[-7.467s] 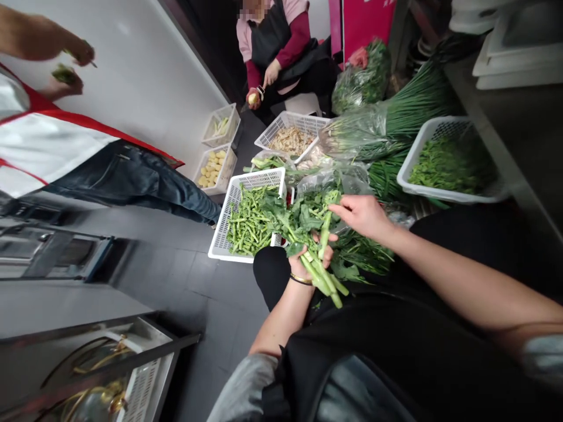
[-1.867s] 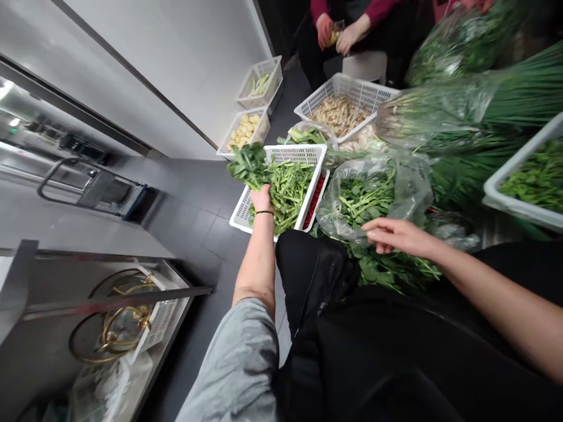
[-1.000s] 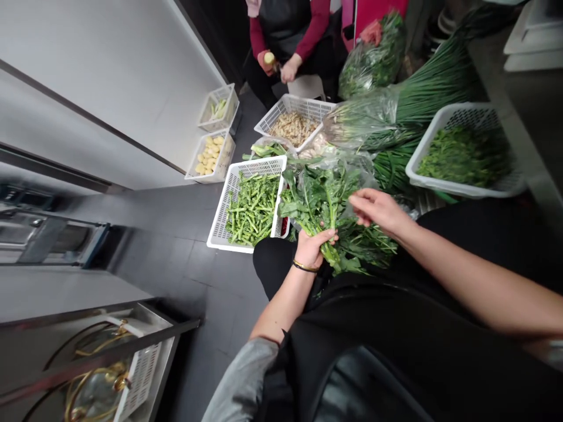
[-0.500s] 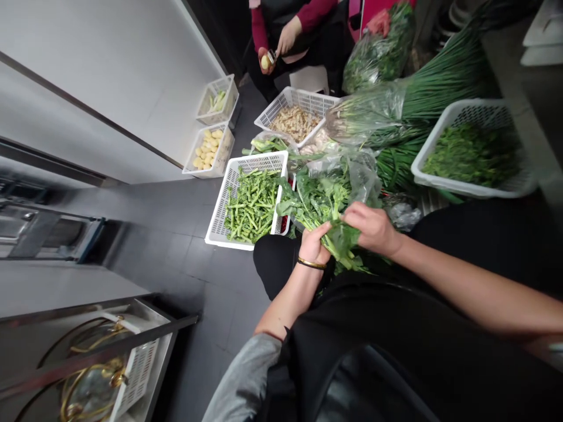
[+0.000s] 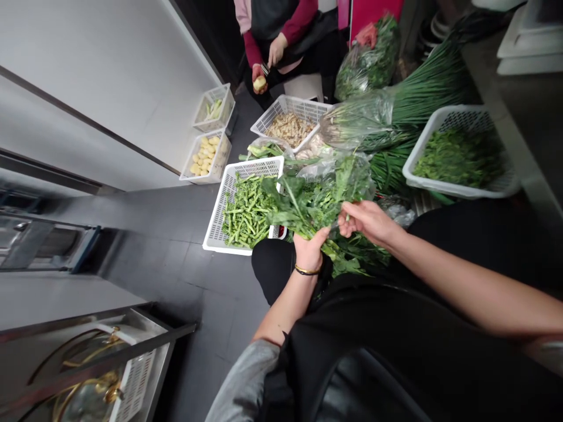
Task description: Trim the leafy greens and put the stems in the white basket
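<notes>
My left hand (image 5: 309, 252) is wrapped round a bunch of leafy green vegetable stalks (image 5: 295, 206), whose leaves fan out ahead of the thumb. To its right, my right hand (image 5: 368, 221) has its fingers curled in a pinch. A bit of green stem shows at those fingertips, and a leafy sprig (image 5: 345, 176) stands up just above them. More loose leaves (image 5: 358, 252) lie under both hands on my lap. Left of the bunch stands a white basket (image 5: 214, 225) of cut green stalks (image 5: 248, 211); the bunch's leaves overlap its right edge.
Ahead are a basket (image 5: 263, 122) of pale brown pieces, bagged long green stalks (image 5: 356, 120) and a basket (image 5: 411, 170) of herbs. Peeled potatoes (image 5: 204, 155) fill a bin by the wall. A co-worker's hand (image 5: 277, 50) holds a peeler near a potato. A metal rack (image 5: 176, 334) stands lower left.
My right hand has drawn slightly back from the bunch, its fingers turned upward. The bunch in my left hand has tipped left towards the basket. The view has shifted a little.
</notes>
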`<state>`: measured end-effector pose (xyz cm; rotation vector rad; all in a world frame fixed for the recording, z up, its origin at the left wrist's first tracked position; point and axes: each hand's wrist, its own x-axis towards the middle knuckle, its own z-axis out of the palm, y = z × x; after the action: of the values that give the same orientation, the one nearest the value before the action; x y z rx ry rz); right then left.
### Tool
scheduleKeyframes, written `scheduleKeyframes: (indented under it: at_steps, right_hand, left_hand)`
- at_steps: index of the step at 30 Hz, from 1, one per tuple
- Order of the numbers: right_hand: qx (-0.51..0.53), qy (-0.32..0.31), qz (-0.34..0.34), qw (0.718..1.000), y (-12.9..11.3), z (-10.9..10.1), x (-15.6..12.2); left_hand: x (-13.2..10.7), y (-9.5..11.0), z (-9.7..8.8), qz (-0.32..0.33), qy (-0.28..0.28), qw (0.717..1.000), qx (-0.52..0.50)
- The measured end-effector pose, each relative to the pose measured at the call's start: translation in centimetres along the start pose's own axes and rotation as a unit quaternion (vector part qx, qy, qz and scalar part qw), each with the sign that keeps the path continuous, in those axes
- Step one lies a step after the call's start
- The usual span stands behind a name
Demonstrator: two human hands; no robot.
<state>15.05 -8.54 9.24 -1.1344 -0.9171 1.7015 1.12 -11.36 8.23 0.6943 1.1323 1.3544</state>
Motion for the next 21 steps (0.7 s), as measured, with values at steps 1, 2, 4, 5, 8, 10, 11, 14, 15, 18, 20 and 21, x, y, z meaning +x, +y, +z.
scheduleKeyframes:
  at_steps: [1, 2, 4, 5, 8, 10, 11, 14, 15, 18, 20, 21]
  right_hand:
    - [-0.029, 0.000, 0.002, 1.000, 0.1, 0.2, 0.3]
    - [-0.052, 0.006, 0.000, 0.999, 0.1, 0.3, 0.5]
    - [-0.061, 0.016, -0.017, 0.998, 0.2, 0.2, 0.7]
    - [-0.050, 0.015, -0.026, 0.998, 0.2, 0.0, 0.8]
    - [-0.029, 0.007, -0.024, 0.999, 0.1, -0.9, 0.6]
    - [-0.053, 0.000, -0.010, 0.999, 0.0, -1.3, 0.7]
    - [-0.070, -0.005, -0.007, 0.998, 0.1, -1.4, 0.9]
    - [-0.132, -0.007, -0.018, 0.991, 0.4, -0.7, 1.4]
    - [-0.170, 0.004, -0.032, 0.985, 0.6, -0.3, 1.4]
    - [-0.361, 0.029, -0.149, 0.920, 1.8, 0.8, 0.4]
    - [-0.489, -0.011, -0.260, 0.833, 2.8, 0.4, -1.1]
    - [-0.528, -0.042, -0.298, 0.794, 3.3, -0.4, -1.8]
  left_hand:
    - [-0.1, -0.1, -0.2, 0.017, 0.000, 1.000, 0.021]
    - [0.0, -0.1, -0.4, 0.023, -0.001, 0.999, 0.027]
    - [0.6, 0.2, -1.1, -0.011, -0.001, 1.000, -0.015]
    - [1.0, 0.4, -1.5, -0.048, 0.003, 0.997, -0.054]
    - [2.1, 1.1, -2.4, -0.174, 0.030, 0.976, -0.128]
    - [2.0, 1.1, -2.5, -0.221, 0.017, 0.968, -0.115]
    - [1.8, 1.0, -2.4, -0.231, -0.009, 0.968, -0.101]
    - [0.7, 0.1, -1.4, -0.218, -0.082, 0.970, -0.072]
    - [0.6, -0.2, -1.1, -0.201, -0.077, 0.974, -0.074]
    - [0.7, -0.7, -0.4, -0.137, -0.002, 0.985, -0.101]
    - [1.1, -0.5, -0.6, -0.118, 0.027, 0.987, -0.110]
    - [1.3, -0.4, -0.8, -0.122, 0.026, 0.986, -0.112]
